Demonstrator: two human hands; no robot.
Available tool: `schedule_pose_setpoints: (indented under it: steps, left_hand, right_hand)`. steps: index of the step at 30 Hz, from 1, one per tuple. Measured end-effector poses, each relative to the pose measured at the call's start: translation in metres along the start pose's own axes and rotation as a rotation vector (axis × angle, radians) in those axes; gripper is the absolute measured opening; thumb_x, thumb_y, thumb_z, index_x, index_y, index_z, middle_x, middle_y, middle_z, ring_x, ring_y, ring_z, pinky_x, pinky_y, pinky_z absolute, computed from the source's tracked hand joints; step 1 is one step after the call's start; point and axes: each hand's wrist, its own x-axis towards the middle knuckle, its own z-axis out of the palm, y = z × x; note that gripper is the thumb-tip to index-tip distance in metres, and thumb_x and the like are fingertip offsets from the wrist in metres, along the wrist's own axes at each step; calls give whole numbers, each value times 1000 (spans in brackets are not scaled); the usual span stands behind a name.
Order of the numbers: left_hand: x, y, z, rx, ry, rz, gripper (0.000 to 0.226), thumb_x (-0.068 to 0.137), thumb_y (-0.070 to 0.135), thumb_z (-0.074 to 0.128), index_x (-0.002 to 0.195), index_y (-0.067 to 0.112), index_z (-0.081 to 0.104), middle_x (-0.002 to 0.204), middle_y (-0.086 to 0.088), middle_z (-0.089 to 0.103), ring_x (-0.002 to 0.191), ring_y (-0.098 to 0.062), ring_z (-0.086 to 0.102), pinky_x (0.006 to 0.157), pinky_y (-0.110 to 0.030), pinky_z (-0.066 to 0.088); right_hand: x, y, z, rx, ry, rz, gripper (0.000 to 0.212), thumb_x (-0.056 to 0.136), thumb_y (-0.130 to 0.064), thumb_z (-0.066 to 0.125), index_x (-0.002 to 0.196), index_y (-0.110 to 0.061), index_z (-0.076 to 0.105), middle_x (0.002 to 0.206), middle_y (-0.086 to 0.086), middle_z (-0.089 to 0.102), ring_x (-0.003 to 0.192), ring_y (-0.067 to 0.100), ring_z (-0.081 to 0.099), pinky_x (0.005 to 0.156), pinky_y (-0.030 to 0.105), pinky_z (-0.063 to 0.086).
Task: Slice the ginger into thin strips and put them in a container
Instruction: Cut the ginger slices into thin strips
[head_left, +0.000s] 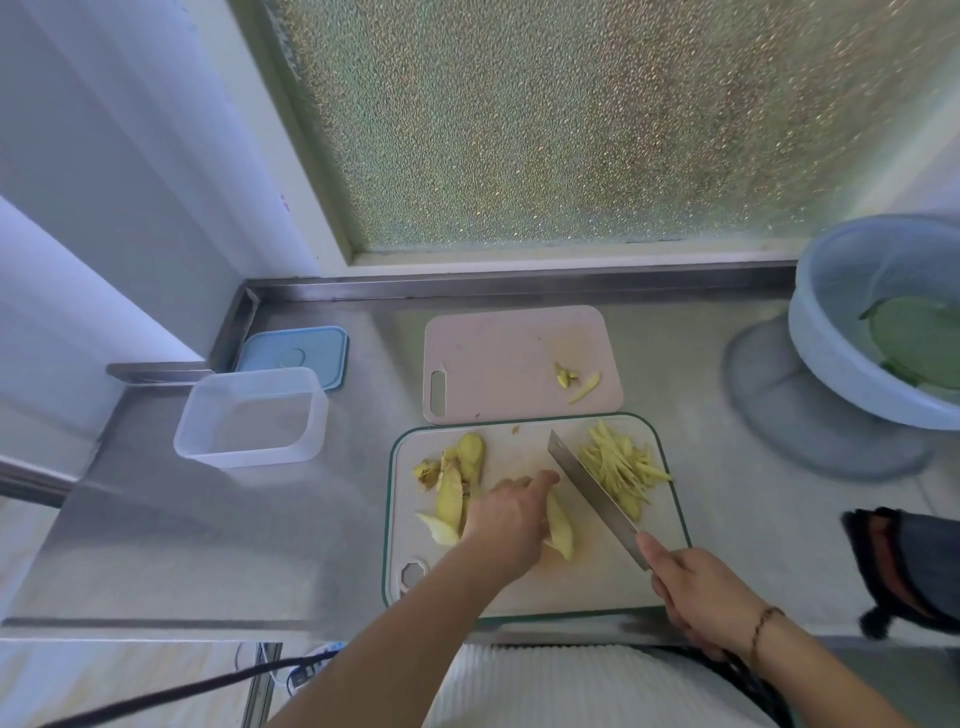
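kitchen | steel counter (291, 519) with raised rim | cutting boards (498, 358) | frosted window (597, 119) | washing bowl (841, 332)

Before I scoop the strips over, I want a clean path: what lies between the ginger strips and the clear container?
Head view: the cleaver blade, the left hand on ginger slices, uncut ginger pieces, then bare steel counter.

At the centre of the frame the ginger strips (621, 467) and ginger slices (457, 488) are pale yellow on a white cutting board (597, 587) edged in green, with a pale pink board (498, 358) above it. At left a clear container (252, 418) sits by its light blue lid (296, 356). The window glass (597, 119) across the top is pebbled and greenish, the counter (311, 519) is grey steel, and the basin (841, 374) at right is pale blue.
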Motion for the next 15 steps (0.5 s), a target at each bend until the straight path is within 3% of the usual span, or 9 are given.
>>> schedule_pose_setpoints:
  steps: [4,8,13,15]
  left_hand:
    - [7,-14,-14,-205,20,-83,55,92,-5,56,140,21,49,112,-6,64,98,-25,64,85,-42,56]
    - [13,-32,-36,-119,-10,-109,50,93,-2,58,135,25,55,110,-2,67,98,-23,65,81,-40,57]
    - [18,-33,-40,-149,-130,17,48,94,-8,52,131,20,63,101,0,71,77,-8,59,62,-12,45]
    - [18,-30,-38,-199,-133,26,43,94,-6,56,128,19,65,101,1,71,81,-13,64,70,-20,50]
  right_hand:
    - [1,1,0,21,2,6,61,94,-62,32,52,-18,31,44,1,32,32,14,28,38,19,28]
    - [4,4,1,14,10,-8,62,94,-62,31,51,-18,32,44,1,34,34,15,30,43,21,32]
    - [8,7,1,-4,23,-30,64,95,-62,30,48,-19,33,43,0,36,36,14,32,51,23,34]
    - [9,6,0,-9,23,-35,64,95,-61,29,48,-19,33,42,-1,36,34,13,32,52,23,34]
